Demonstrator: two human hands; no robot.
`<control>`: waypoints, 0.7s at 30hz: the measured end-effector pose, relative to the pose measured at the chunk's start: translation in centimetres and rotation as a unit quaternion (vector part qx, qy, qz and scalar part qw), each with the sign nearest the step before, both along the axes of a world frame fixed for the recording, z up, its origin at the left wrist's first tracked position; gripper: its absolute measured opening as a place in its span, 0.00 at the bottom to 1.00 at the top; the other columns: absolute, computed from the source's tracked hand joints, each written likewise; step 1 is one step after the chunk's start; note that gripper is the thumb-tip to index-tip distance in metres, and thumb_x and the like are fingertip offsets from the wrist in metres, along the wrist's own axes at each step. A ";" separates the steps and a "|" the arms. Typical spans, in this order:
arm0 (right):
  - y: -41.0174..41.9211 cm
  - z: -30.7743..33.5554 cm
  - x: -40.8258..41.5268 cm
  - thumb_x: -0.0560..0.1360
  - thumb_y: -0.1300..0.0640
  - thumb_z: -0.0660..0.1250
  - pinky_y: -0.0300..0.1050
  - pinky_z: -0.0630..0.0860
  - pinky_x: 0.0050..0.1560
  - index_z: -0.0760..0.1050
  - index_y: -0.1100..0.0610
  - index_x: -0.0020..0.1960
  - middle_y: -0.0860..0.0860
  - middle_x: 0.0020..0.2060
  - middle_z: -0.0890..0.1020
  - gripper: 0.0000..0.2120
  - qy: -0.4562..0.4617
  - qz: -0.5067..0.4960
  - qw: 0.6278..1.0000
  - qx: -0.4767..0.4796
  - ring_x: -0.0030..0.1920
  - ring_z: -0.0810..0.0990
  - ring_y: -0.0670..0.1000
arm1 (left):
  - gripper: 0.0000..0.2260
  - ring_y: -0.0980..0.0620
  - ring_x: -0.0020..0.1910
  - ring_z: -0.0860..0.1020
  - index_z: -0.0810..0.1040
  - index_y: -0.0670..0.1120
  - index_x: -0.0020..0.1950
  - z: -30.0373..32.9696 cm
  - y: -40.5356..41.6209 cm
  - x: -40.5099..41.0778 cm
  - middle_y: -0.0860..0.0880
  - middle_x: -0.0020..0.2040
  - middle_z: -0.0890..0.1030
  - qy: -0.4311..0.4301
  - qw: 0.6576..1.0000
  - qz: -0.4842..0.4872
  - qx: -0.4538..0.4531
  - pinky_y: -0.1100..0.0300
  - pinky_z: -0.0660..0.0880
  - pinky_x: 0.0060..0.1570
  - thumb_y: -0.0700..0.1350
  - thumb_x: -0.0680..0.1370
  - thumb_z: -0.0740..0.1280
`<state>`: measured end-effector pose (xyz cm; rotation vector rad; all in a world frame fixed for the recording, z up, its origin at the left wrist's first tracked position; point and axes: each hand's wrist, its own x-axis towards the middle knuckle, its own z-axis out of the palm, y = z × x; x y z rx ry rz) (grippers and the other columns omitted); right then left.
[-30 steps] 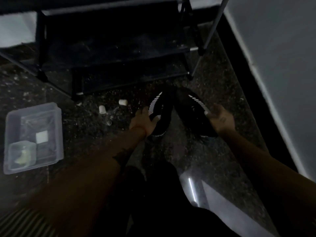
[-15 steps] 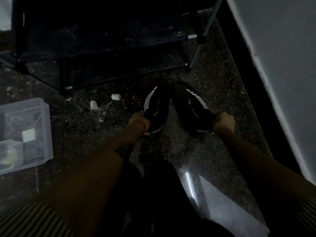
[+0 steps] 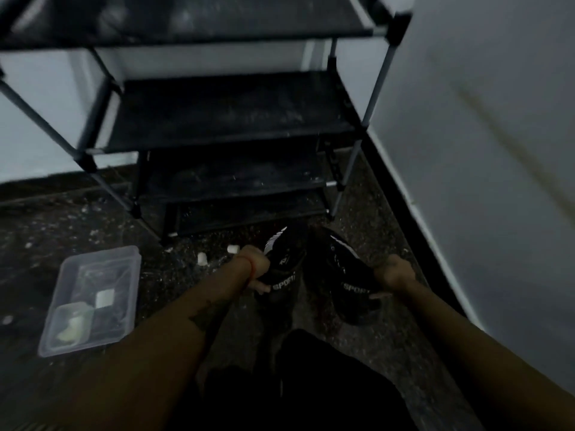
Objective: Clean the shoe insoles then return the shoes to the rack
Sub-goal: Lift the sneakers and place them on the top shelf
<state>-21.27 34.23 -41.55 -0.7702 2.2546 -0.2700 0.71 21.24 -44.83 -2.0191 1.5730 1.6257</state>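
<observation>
Two black shoes with white stripes and "SPORT" on the heel are in front of the rack, toes pointing at it. My left hand grips the heel of the left shoe. My right hand grips the heel of the right shoe. Both shoes look raised a little off the dark floor. The black shoe rack with grey poles stands just beyond them, and its visible shelves are bare. The insoles are hidden inside the shoes.
A clear plastic tub holding a small white block and a smaller container sits on the floor to the left. Two small white bits lie near the rack's foot. A wall with a dark skirting runs along the right.
Both hands have closed on the shoe heels and lifted the pair slightly. The camera has tilted up, bringing more of the rack into view.
</observation>
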 end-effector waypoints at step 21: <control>1.3 34.3 -3.2 0.73 0.77 0.56 0.44 0.79 0.23 0.79 0.68 0.45 0.64 0.41 0.81 0.14 -0.043 0.052 0.975 -0.213 0.31 0.82 0.62 | 0.14 0.30 0.63 0.72 0.70 0.29 0.63 38.6 -0.3 4.7 0.34 0.59 0.75 0.165 0.983 -0.029 -0.075 0.51 0.70 0.65 0.35 0.81 0.54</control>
